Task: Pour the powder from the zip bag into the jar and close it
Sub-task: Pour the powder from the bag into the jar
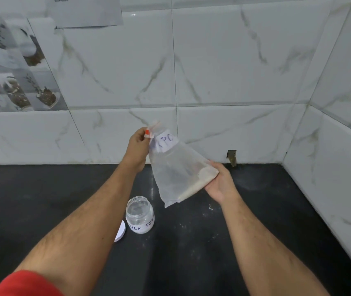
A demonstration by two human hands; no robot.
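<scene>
A clear zip bag point(175, 167) with a white handwritten label hangs in the air above the black counter, tilted. My left hand point(137, 146) pinches its gathered top end. My right hand point(220, 182) holds its lower right corner, where a little pale powder has collected along the bottom edge. Below the bag stands a small clear jar point(139, 214), open and upright, with a white label reading "MILK POW". Its white lid point(120, 231) lies flat on the counter just left of the jar, partly hidden behind my left forearm.
The black counter point(202, 253) carries a dusting of spilled powder near the jar and to its right. White marble-pattern tiled walls point(223, 71) close the back and the right side, forming a corner. A small dark hole point(231, 155) sits in the back wall at counter level.
</scene>
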